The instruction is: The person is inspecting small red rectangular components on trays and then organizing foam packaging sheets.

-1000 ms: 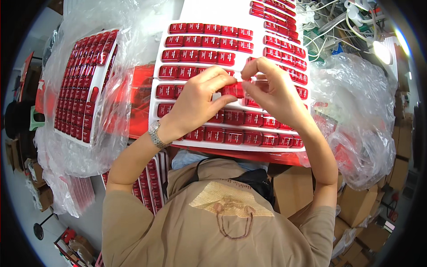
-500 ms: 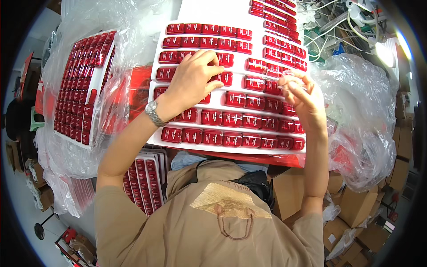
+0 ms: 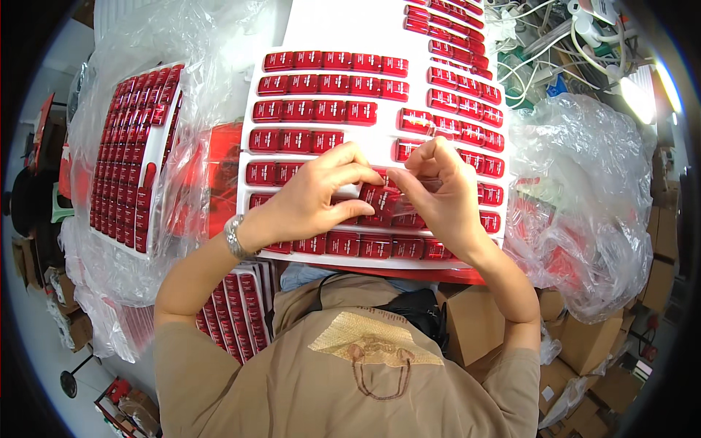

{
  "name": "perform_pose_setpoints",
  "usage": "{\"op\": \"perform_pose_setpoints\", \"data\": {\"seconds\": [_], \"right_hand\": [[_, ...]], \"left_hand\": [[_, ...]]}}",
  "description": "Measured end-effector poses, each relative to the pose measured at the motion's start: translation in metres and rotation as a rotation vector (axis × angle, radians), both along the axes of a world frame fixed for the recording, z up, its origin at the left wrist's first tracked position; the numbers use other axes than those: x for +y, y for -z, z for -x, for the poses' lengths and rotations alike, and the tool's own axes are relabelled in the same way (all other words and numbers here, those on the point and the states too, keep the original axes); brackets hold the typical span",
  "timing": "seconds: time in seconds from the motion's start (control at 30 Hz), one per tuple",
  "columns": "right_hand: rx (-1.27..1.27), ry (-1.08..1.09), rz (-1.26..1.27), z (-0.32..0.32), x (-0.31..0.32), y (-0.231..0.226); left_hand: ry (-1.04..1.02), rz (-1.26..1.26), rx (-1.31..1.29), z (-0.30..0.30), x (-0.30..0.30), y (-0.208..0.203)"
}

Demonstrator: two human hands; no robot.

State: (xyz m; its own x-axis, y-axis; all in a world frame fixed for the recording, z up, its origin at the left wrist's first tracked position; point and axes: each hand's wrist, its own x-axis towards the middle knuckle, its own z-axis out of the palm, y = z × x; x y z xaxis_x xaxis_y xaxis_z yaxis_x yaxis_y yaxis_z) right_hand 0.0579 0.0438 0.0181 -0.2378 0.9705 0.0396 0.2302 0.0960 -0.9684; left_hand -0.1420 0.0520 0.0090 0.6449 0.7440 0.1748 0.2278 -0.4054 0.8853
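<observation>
My left hand holds a small glossy red pack with white print between thumb and fingers, over the near part of a white board. Thumb and forefinger of my right hand are pinched on a piece of clear film at the right side of that pack. Whether the film is fixed to the pack cannot be made out. Matching red packs lie in rows on the board around both hands, which partly cover the nearer rows.
At the left, a board of red packs leans amid crumpled clear plastic. More filled boards stand below the table edge. Plastic wrap, tangled white cables and a lamp are on the right; cardboard boxes sit below.
Both hands have come nearer to me and closer together. A red pack is now lifted in my left hand, leaving a gap in a row. My right hand has brought clear film to it.
</observation>
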Motion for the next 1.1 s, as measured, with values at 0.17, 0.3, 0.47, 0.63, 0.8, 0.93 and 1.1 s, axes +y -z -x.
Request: {"op": "perform_pose_setpoints", "data": {"seconds": [0.17, 0.3, 0.47, 0.63, 0.8, 0.93, 1.1], "right_hand": [[-0.128, 0.036, -0.024, -0.003, 0.007, -0.011], [-0.05, 0.069, 0.072, -0.026, 0.027, -0.026], [-1.034, -0.074, -0.476, -0.052, 0.046, -0.002], [-0.783, -0.041, -0.481, -0.059, 0.05, 0.007], [-0.116, 0.043, -0.037, -0.05, 0.045, -0.019], [0.279, 0.175, -0.014, -0.02, 0.036, -0.024], [-0.244, 0.052, -0.299, -0.011, 0.022, -0.021]], "left_hand": [[-0.163, -0.051, -0.013, -0.012, -0.008, -0.003], [-0.312, -0.304, 0.11, -0.007, 0.01, 0.001], [-0.232, -0.578, 0.396, -0.009, 0.041, 0.013], [-0.335, -0.538, 0.392, -0.003, 0.07, 0.015], [-0.32, -0.454, 0.12, -0.006, 0.06, 0.013], [-0.343, -0.023, -0.24, -0.029, 0.031, 0.008], [-0.38, -0.079, -0.205, -0.027, 0.026, 0.0]]}}
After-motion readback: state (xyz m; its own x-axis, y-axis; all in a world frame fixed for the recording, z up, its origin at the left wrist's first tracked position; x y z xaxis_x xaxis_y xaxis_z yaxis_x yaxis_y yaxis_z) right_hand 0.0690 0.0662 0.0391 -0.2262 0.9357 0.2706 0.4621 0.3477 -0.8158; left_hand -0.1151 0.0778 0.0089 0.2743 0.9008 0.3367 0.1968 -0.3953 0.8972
